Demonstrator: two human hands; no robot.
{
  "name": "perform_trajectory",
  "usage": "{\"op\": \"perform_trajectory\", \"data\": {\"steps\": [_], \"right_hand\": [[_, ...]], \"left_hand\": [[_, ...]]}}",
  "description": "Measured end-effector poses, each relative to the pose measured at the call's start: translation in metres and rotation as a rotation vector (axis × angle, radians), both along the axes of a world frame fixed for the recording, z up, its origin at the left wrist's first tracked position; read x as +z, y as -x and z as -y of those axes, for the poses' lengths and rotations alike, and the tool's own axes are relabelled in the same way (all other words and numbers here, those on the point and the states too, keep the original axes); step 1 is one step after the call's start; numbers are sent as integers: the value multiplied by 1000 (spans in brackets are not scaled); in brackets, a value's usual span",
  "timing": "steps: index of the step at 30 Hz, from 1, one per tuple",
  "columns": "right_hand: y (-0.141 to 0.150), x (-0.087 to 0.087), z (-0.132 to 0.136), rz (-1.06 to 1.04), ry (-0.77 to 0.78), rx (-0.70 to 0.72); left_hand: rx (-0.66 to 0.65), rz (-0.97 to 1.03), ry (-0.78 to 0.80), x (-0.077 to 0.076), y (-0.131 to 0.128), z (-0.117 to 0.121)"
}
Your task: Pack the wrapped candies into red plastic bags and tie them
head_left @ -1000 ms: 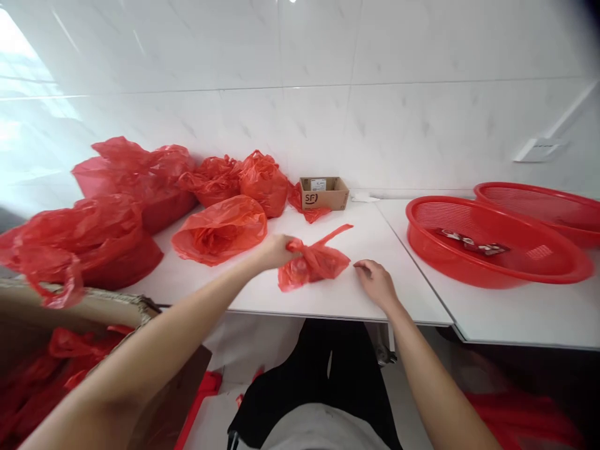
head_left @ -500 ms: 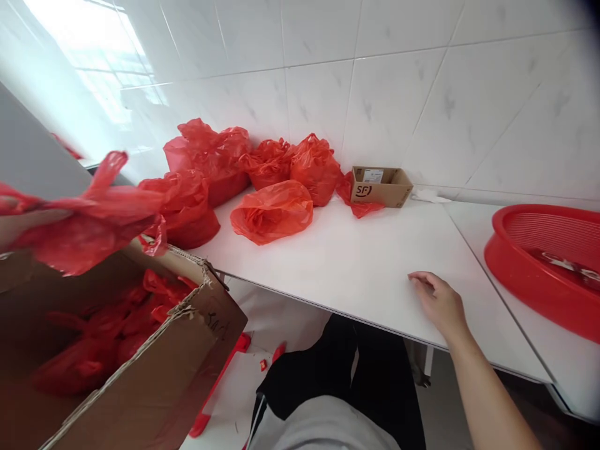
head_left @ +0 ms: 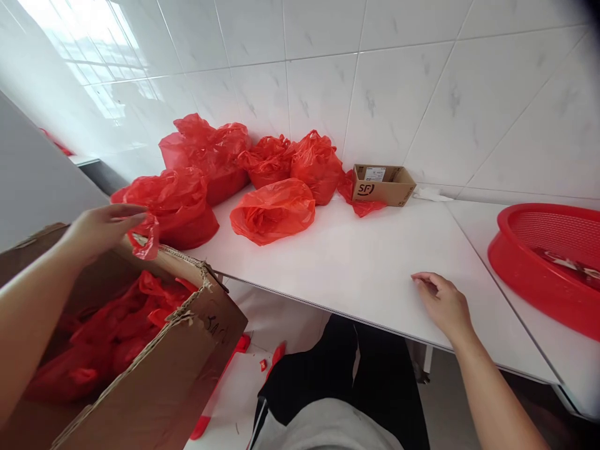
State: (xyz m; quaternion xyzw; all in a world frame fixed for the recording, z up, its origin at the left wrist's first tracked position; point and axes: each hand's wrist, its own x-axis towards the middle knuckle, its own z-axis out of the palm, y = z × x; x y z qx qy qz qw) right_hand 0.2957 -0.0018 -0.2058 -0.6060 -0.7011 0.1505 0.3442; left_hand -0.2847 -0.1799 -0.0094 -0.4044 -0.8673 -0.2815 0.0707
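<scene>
Both empty | left hand (head_left: 100, 231) above carton (head_left: 192, 362) of red plastic bags (head_left: 110, 334), fingers parted | right hand (head_left: 444, 307) over tabletop (head_left: 356, 256), fingers curled | best clear ragged rim (head_left: 180, 315)

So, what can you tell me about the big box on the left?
The big box is brown corrugated cardboard, open at the top, with ragged, torn edges and scrawled writing on one outer wall. It stands by the near edge of the table, holding crumpled red bags. Another bag's handle seems to hang over its far rim. The left hand is above it, apparently not touching. Its base is out of view.
</scene>
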Motion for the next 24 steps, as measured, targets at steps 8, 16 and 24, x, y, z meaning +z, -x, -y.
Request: {"op": "perform_trajectory", "data": {"steps": [8,16,24], "right_hand": [[1,0,0,-62,-15,12],[1,-1,0,-129,-3,28],[3,1,1,-171,31,-1]], "left_hand": [[-515,-291,118,-35,-105,-141],[-447,-309,379,-85,-120,-203],[-298,-124,378,-76,-106,-221]]}}
